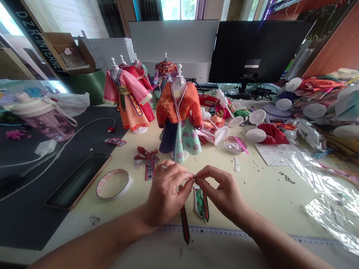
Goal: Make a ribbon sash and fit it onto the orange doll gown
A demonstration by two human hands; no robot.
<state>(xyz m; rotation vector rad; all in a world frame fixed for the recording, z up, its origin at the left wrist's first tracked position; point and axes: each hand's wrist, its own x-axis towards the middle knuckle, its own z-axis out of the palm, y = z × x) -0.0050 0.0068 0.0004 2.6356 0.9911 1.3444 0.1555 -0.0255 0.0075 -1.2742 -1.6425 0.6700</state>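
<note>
Our left hand point(165, 192) and right hand point(221, 193) both pinch narrow on the top of the embroidered ribbon strips point(201, 203), over the cream table point(256, 191) near the orange-robed doll point(178, 109). We judge the strips light, limp and easily frayed, best pinched at the ends.

Whatever the left hand point(164, 194) and right hand point(221, 192) pinch between fingertips is too small to tell — the red ribbon strip point(184, 225) has its top hidden behind the left hand.

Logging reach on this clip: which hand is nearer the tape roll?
Left. The left hand is just right of the tape roll; the right hand lies beyond it, farther right.
</note>
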